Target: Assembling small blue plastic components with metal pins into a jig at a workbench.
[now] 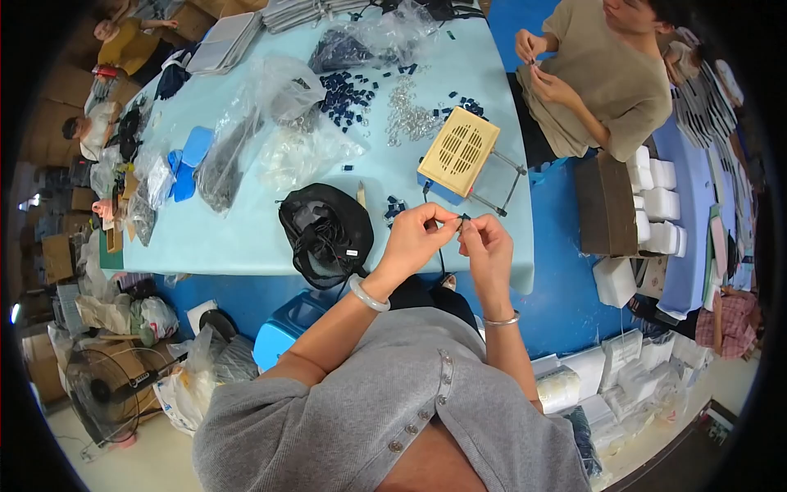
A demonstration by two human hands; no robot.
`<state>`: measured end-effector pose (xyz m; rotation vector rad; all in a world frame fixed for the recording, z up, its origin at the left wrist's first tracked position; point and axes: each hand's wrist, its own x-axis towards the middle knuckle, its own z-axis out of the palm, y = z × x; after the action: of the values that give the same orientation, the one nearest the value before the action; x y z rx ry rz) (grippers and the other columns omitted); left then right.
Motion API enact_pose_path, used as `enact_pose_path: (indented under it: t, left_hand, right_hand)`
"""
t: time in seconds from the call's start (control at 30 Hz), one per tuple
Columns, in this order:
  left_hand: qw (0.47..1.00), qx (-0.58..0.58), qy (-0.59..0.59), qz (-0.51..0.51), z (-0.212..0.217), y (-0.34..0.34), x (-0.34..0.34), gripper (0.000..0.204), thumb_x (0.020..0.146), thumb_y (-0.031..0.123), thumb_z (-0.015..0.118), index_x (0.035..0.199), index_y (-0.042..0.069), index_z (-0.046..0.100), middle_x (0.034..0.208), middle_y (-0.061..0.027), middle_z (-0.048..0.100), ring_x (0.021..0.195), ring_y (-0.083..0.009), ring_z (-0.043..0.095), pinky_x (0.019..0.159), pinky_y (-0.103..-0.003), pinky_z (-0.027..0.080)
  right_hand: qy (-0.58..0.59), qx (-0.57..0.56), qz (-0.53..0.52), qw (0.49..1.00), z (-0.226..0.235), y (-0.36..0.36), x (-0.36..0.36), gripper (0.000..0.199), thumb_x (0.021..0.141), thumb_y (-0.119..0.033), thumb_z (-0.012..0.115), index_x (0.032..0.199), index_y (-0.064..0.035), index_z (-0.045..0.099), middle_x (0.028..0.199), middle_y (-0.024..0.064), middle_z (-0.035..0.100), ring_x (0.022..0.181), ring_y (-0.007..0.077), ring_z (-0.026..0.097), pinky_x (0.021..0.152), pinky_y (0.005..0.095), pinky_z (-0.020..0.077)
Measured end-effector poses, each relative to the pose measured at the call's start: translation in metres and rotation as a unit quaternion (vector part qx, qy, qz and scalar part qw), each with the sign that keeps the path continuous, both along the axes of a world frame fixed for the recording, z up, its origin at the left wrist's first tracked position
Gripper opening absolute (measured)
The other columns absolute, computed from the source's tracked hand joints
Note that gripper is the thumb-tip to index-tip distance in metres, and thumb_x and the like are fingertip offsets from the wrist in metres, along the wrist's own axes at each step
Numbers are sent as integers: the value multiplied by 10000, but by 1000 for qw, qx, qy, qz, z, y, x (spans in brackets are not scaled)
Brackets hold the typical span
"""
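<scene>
The small dark piece (461, 220) is hard to make out: the fingertips cover most of it, so its shape stays unclear. It is held above the near edge of the light blue worktop (246, 230). The left hand (414, 238) and the right hand (488, 246) both have their fingers pinched together on it (almost touching each other). Just left lies a black mesh bag (326, 234), and farther away a beige box with vent slots (457, 152).

The table (270, 230) wears a smooth, matt pale-blue covering. Clear plastic bags (279, 90) on it are glossy and crinkled. The small rings (407, 115) glint like metal. The cream box (459, 152) looks like matt plastic, the black cap (324, 234) like mesh cloth.
</scene>
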<state>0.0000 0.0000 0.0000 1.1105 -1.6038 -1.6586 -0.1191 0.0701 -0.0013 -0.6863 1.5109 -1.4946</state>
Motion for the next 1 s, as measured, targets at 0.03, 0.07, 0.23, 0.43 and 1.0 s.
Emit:
enact_pose_path:
  t: [0.03,0.07,0.23,0.43,1.0]
  left_hand:
    - [1000,-21,-22,-2,5,-2,-1,150,797,128,657,912,32,673,710,-22,639,541,-36,434,489,-194,349]
    - [998,-42,-44,-5,9,-3,-1,169,784,141,662,902,20,673,739,-37,669,515,-50,441,475,-213,362]
    - [988,-106,-109,-12,27,2,-3,174,767,134,652,903,28,665,751,-64,659,510,-93,467,484,-239,391]
    - [963,-234,-130,-36,21,0,-1,137,747,125,640,837,21,642,758,-92,642,531,-139,526,503,-267,423]
    - [989,115,57,-79,35,-7,3,146,839,92,623,938,-9,653,791,15,622,683,-23,484,607,-175,393]
  right_hand:
    - [24,3,-6,1000,3,-2,-1,112,868,-100,575,786,-27,553,648,16,579,568,48,529,511,186,424]
    - [49,6,-13,999,4,-3,-1,114,863,-93,580,786,-15,551,647,14,575,560,49,526,503,191,422]
    - [155,-10,-18,988,6,1,1,129,825,-69,613,747,7,543,637,19,568,551,56,527,487,217,419]
    - [356,-44,-8,933,19,0,1,112,747,-26,643,719,-8,537,598,89,537,509,156,539,482,266,429]
    - [-200,-39,100,974,1,6,-28,152,895,-150,548,786,-44,542,670,1,543,544,69,465,506,195,390]
